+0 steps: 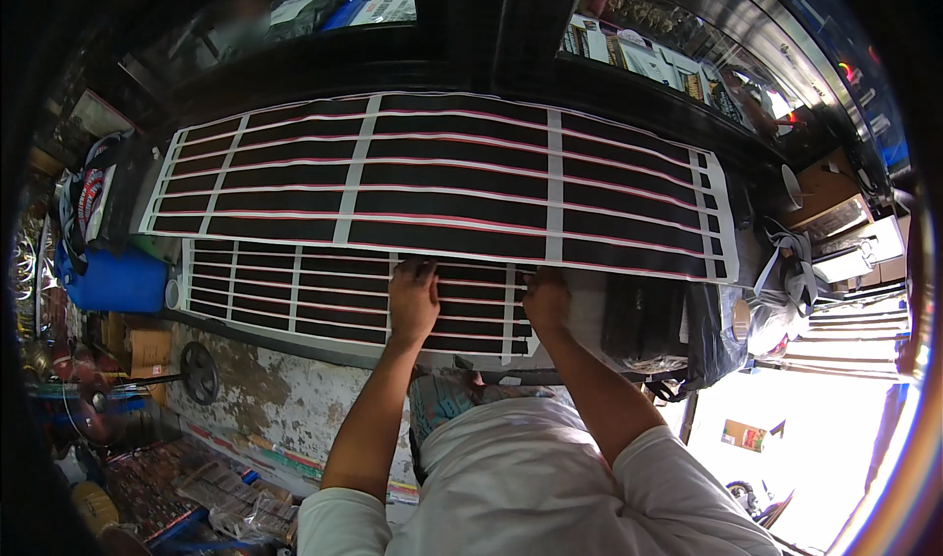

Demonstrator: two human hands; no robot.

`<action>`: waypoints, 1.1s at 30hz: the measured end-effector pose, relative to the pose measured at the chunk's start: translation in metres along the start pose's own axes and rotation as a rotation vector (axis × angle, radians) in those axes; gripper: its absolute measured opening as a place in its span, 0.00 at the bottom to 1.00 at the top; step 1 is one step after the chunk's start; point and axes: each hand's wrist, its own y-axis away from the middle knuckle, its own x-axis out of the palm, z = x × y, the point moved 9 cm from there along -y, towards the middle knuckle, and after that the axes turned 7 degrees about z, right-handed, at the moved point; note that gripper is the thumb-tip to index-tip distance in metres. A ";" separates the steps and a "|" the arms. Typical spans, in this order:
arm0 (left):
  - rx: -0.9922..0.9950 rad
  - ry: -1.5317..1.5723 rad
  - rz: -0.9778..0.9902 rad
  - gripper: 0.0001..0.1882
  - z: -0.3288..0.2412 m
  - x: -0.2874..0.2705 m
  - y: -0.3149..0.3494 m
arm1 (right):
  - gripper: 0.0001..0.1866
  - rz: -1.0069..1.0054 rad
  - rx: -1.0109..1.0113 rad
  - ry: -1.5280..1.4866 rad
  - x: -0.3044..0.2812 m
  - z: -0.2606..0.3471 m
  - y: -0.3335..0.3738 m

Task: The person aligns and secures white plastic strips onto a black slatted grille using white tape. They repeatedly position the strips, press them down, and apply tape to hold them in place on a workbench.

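Two long sheets of black bands, divided by white and red lines and crossed by pale grey strips, lie one beyond the other. The far striped sheet is the larger, and its front edge passes just beyond my hands. Below it lies the near striped sheet. My left hand rests over the near sheet with bent fingers held together; what lies under its fingertips is hidden. At the near sheet's right end, my right hand is closed, with its thumb and fingers at the sheet's edge.
A blue tub stands at the left, near a black wheel. Dark plastic wrapping hangs over the table's right end. Glass-fronted panels rise behind the sheets. A peeling wall runs below the table's near edge.
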 end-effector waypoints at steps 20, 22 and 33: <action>-0.010 0.122 0.062 0.12 -0.026 0.016 -0.012 | 0.09 0.054 -0.191 -0.184 -0.009 0.000 0.003; -0.011 0.151 0.100 0.13 -0.030 0.025 -0.012 | 0.09 0.081 -0.196 -0.179 -0.009 0.000 0.003; 0.087 0.178 -0.016 0.08 -0.069 0.028 -0.017 | 0.10 0.095 -0.233 -0.059 0.006 -0.005 0.002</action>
